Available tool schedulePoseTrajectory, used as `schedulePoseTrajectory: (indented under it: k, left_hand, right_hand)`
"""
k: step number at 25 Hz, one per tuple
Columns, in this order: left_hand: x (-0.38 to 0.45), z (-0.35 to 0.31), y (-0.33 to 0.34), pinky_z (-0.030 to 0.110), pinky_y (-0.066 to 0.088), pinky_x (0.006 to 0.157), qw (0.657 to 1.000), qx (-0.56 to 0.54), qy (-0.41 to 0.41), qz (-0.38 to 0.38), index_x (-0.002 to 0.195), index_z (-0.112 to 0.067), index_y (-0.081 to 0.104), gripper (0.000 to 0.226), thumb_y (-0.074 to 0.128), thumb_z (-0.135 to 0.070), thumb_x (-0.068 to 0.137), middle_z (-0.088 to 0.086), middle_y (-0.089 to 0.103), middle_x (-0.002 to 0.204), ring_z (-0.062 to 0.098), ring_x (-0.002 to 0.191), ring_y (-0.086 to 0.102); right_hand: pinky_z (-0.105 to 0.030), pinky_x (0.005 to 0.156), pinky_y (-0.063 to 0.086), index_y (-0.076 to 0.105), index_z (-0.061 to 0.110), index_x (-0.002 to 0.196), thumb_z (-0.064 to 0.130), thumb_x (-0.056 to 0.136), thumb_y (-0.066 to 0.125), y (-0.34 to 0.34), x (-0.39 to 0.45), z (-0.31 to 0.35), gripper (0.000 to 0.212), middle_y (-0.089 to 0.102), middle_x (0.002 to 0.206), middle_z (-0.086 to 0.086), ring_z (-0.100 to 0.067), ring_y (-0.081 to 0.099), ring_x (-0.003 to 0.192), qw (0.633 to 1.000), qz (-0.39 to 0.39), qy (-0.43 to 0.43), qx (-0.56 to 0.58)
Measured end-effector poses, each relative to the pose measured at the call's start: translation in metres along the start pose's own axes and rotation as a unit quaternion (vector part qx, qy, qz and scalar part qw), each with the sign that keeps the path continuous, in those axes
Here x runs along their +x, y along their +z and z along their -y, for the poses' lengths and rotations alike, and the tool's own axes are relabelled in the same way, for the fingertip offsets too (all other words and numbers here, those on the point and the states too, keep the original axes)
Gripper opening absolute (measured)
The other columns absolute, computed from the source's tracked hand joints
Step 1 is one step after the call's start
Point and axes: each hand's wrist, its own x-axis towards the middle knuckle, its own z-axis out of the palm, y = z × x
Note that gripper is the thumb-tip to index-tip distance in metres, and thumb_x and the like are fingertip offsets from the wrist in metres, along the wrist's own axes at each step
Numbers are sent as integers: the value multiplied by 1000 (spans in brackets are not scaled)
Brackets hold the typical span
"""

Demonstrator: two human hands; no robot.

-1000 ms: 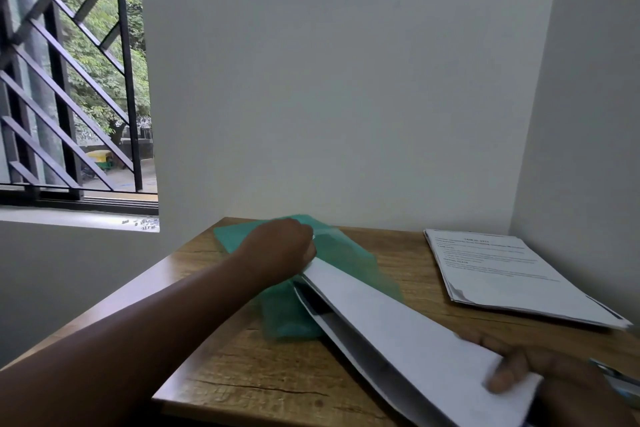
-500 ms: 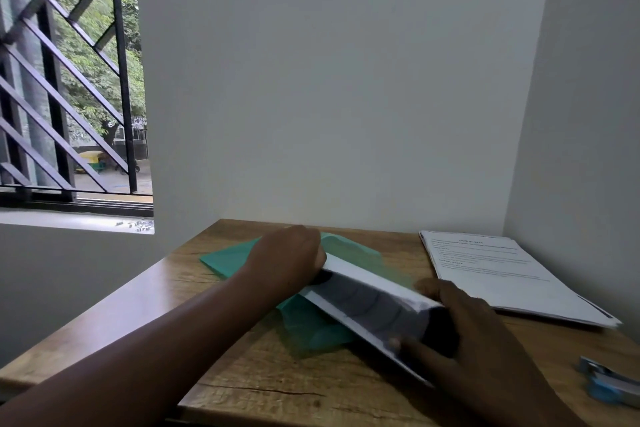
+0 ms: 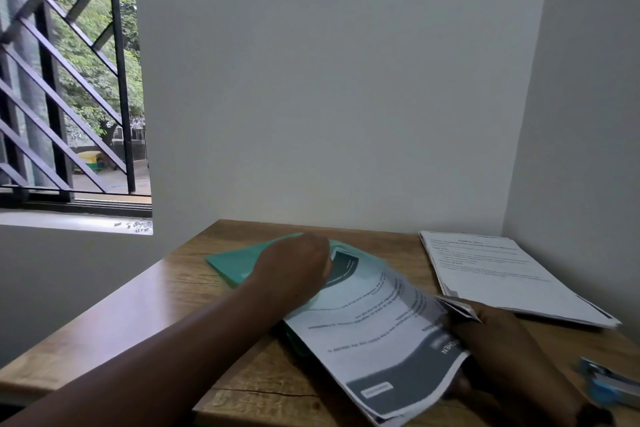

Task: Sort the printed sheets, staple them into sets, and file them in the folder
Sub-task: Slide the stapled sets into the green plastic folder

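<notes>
A green folder [image 3: 242, 262] lies on the wooden table [image 3: 145, 315], at about 11 o'clock from the table's middle, its translucent cover partly over a printed set of sheets [image 3: 377, 329]; the far end of the set sits inside the folder while the near end projects toward 5 o'clock. The set's top page is white with dark grey curved bands and lines of text printed upside down to the viewer; its right edge curls up. The left hand [image 3: 298, 267] rests at the folder's mouth, fingers curled on the cover and the far end of the set. The right hand [image 3: 498, 340] holds the near right edge of the set, fingers bent around it. A second stack of printed sheets [image 3: 502, 274] lies at 2 o'clock, apart from the folder. A blue stapler [image 3: 609, 385] lies at 4 o'clock.
</notes>
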Motion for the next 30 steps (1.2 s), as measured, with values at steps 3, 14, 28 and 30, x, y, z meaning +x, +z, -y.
schedulePoseTrajectory:
  k: [3, 14, 28, 30]
  left_hand:
    - [-8, -8, 4, 28, 35, 47, 998, 19, 66, 5, 83, -14, 58, 15, 58, -28, 90, 3, 59, 75, 22, 54, 50]
    - [-14, 24, 19, 41, 26, 114, 951, -153, -15, 268, 144, -34, 34, 86, 54, -78, 74, -9, 32, 154, 19, 142, 25]
    - [-31, 42, 52, 52, -21, 114, 911, -169, 3, 377, 152, -40, -9, 131, 21, -105, 42, -9, -19, 160, 13, 144, -28]
    - [-32, 42, 52, 51, -21, 114, 915, -160, 19, 370, 151, -42, -10, 124, 22, -103, 48, -11, -20, 159, 12, 143, -29]
  right_hand:
    - [-28, 43, 36, 62, -8, 62, -7, 90, 45, 1, 11, -11, 33, 43, 47, -20, -18, 35, 34, 996, 3, 56, 69]
    - [-33, 71, 54, 23, 20, 142, 49, 85, 64, 5, 39, -21, 76, 61, 120, 0, -16, 64, 88, 967, -35, -24, -250]
    - [-14, 89, 46, 53, 64, 110, 87, 68, 29, -15, 60, -6, 54, 56, 115, 40, 21, 51, 104, 736, 234, -293, -564]
    - [-16, 88, 48, 55, 60, 112, 84, 71, 31, -10, 69, -6, 53, 59, 115, 36, 17, 53, 104, 736, 243, -294, -559]
